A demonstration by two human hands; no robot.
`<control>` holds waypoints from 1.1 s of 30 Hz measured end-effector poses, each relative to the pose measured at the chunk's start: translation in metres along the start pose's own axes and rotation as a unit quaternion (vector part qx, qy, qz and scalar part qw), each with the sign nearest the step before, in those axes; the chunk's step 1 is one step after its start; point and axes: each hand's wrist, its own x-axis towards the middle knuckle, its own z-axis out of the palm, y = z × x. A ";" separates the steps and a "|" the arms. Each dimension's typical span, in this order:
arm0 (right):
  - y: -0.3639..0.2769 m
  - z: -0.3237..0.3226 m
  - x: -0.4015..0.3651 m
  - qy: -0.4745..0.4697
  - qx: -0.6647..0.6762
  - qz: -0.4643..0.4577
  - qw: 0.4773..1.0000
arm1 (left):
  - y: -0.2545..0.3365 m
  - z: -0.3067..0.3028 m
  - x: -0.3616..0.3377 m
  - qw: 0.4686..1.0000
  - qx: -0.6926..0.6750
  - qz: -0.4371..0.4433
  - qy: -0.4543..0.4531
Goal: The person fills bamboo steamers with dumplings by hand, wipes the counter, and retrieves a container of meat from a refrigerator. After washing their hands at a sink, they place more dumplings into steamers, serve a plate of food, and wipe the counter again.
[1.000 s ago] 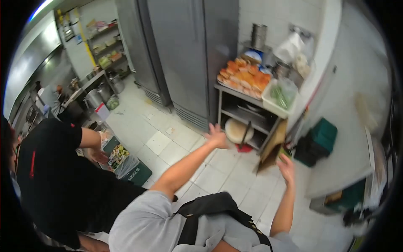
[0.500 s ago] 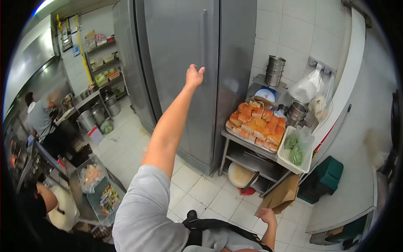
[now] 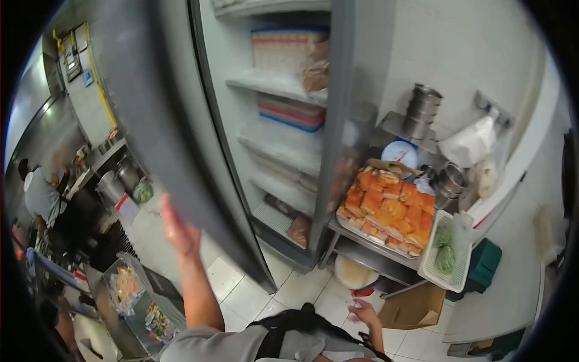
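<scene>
refrigerator door: motion-blurred, top cut off by the upper edge. left hand: blurred; contact with door untellable. right hand: fingers smeared. shelved packages: contents unclear. co-worker: handwork too small to tell. green bin: partly hidden behind white basket.

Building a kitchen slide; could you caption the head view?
Left hand upright beside the open fridge door, stocked shelves showing; right hand low near brown cardboard.

The metal table at right carries a tray of orange pieces and, at its right end, a white basket; refrigerator shelves left of it hold containers.
</scene>
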 end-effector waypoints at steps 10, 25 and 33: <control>-0.462 0.119 0.025 0.000 -0.158 -0.641 0.751 | -0.042 -0.320 0.028 0.917 0.198 -0.309 0.158; -0.887 0.038 0.092 0.627 -0.520 -0.453 0.363 | -0.065 -0.544 -0.044 0.733 0.301 -0.501 0.348; -0.906 0.029 0.083 0.597 -0.547 -0.516 0.280 | -0.071 -0.575 -0.016 0.737 0.280 -0.509 0.345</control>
